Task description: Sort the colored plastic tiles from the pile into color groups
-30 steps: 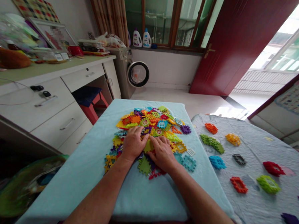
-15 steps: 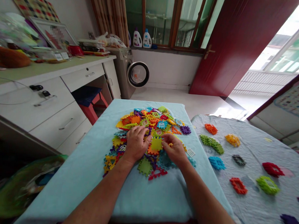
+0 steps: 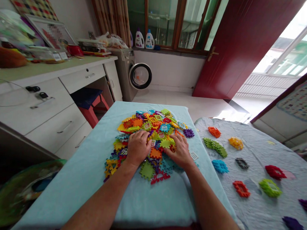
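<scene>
The pile of toy pcs (image 3: 156, 153) on the blue cloth (image 3: 148, 204) is best moved w/ soft, slow pushes, as bent fingers of L hand (image 3: 138, 148) & R hand (image 3: 181, 152) are put over it, grip can't be told.

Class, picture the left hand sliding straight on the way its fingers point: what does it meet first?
Probably the lime-green window piece in the pile, just beyond the left hand's fingertips; their height above it is unclear.
</scene>
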`<state>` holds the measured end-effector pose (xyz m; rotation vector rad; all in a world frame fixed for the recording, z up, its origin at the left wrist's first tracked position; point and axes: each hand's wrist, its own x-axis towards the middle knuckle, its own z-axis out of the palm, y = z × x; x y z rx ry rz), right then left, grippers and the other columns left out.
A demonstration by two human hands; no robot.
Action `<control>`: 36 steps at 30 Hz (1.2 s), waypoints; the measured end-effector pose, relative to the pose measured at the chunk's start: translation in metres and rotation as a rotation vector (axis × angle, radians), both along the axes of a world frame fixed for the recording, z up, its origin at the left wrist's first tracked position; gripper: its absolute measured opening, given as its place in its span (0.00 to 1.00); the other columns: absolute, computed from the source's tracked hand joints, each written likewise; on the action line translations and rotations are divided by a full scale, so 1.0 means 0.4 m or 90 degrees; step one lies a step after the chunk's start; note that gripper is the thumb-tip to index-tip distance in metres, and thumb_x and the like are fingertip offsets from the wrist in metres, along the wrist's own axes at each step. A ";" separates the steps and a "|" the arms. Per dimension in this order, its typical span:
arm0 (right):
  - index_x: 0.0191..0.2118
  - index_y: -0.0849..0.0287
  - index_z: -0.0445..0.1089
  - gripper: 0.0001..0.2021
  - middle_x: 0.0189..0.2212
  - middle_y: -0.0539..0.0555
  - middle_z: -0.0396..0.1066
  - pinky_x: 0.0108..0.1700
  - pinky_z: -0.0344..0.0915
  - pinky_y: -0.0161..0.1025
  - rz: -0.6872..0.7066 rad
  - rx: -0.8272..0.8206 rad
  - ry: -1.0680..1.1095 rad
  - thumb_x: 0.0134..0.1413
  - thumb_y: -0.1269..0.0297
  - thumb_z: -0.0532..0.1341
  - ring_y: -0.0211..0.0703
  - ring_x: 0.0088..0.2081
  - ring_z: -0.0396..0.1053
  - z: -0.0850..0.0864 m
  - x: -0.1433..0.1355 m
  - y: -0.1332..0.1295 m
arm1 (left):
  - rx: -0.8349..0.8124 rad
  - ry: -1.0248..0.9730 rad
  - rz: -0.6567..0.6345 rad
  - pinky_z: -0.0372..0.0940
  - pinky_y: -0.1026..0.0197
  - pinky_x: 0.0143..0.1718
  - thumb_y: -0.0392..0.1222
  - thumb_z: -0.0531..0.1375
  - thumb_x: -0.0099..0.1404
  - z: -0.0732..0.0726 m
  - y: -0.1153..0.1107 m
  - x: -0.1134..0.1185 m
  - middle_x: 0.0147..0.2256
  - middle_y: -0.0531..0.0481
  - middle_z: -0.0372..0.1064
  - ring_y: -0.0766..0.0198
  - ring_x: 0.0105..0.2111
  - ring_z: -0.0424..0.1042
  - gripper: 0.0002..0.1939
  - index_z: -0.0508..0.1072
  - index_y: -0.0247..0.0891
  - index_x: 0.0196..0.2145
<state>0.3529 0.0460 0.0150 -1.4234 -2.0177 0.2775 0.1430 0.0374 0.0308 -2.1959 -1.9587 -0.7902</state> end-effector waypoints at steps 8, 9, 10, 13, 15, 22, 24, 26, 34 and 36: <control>0.58 0.57 0.67 0.25 0.51 0.59 0.71 0.57 0.60 0.56 0.032 -0.053 -0.018 0.53 0.62 0.66 0.57 0.54 0.63 0.002 -0.013 -0.007 | 0.027 -0.154 0.050 0.67 0.50 0.52 0.43 0.51 0.70 0.008 0.004 -0.024 0.46 0.40 0.77 0.51 0.47 0.75 0.16 0.73 0.35 0.49; 0.58 0.57 0.67 0.26 0.51 0.59 0.71 0.58 0.60 0.56 0.035 -0.046 -0.008 0.52 0.63 0.66 0.57 0.55 0.63 0.000 -0.012 -0.006 | 0.034 -0.178 0.050 0.68 0.51 0.51 0.43 0.52 0.70 0.009 0.002 -0.026 0.46 0.40 0.78 0.51 0.47 0.75 0.16 0.73 0.36 0.48; 0.58 0.57 0.67 0.27 0.51 0.60 0.70 0.59 0.60 0.57 0.039 -0.039 0.003 0.51 0.65 0.66 0.58 0.56 0.63 -0.001 -0.010 -0.006 | 0.040 -0.201 0.050 0.68 0.51 0.51 0.44 0.52 0.70 0.010 0.000 -0.028 0.46 0.41 0.78 0.52 0.47 0.76 0.16 0.73 0.36 0.49; 0.60 0.56 0.64 0.29 0.54 0.59 0.67 0.61 0.60 0.56 0.066 -0.019 0.058 0.50 0.69 0.63 0.56 0.58 0.62 -0.003 -0.008 -0.005 | 0.051 -0.260 0.065 0.69 0.52 0.49 0.47 0.51 0.71 0.014 -0.007 -0.030 0.47 0.42 0.77 0.53 0.46 0.77 0.17 0.71 0.38 0.51; 0.62 0.56 0.62 0.31 0.56 0.59 0.64 0.64 0.58 0.55 0.082 -0.013 0.108 0.50 0.70 0.61 0.54 0.60 0.61 -0.005 -0.007 -0.006 | 0.048 -0.276 0.075 0.69 0.53 0.48 0.48 0.52 0.71 0.017 -0.011 -0.031 0.47 0.42 0.77 0.53 0.45 0.77 0.18 0.69 0.38 0.53; 0.63 0.53 0.60 0.34 0.53 0.57 0.61 0.63 0.61 0.51 0.050 -0.021 0.195 0.48 0.70 0.61 0.51 0.57 0.63 -0.011 -0.004 0.001 | 0.044 -0.207 0.078 0.67 0.51 0.49 0.47 0.50 0.70 0.018 -0.013 -0.045 0.41 0.43 0.78 0.52 0.43 0.76 0.16 0.74 0.39 0.46; 0.59 0.54 0.63 0.31 0.51 0.57 0.61 0.62 0.62 0.51 0.041 -0.014 0.205 0.47 0.70 0.62 0.51 0.55 0.63 -0.010 -0.001 0.003 | 0.060 -0.179 0.083 0.65 0.49 0.51 0.45 0.50 0.69 0.015 -0.011 -0.051 0.43 0.42 0.78 0.51 0.44 0.75 0.16 0.74 0.39 0.46; 0.56 0.55 0.65 0.28 0.50 0.57 0.61 0.61 0.63 0.51 0.029 -0.012 0.217 0.46 0.70 0.62 0.51 0.55 0.63 -0.008 0.003 0.005 | 0.063 -0.157 0.091 0.64 0.47 0.53 0.42 0.51 0.67 0.013 -0.009 -0.054 0.45 0.41 0.77 0.49 0.46 0.74 0.15 0.74 0.38 0.45; 0.56 0.52 0.65 0.27 0.53 0.56 0.64 0.61 0.63 0.52 0.020 0.020 0.223 0.47 0.73 0.60 0.51 0.57 0.63 -0.023 0.009 0.013 | 0.086 -0.102 0.105 0.60 0.45 0.57 0.39 0.54 0.65 0.006 -0.011 -0.048 0.51 0.40 0.71 0.47 0.53 0.67 0.16 0.71 0.38 0.49; 0.57 0.53 0.65 0.27 0.53 0.57 0.66 0.62 0.60 0.52 0.011 0.030 0.226 0.48 0.72 0.60 0.51 0.57 0.63 -0.031 0.010 0.024 | 0.074 -0.071 0.088 0.59 0.44 0.59 0.41 0.55 0.65 -0.001 -0.011 -0.046 0.52 0.40 0.70 0.47 0.55 0.66 0.17 0.71 0.39 0.50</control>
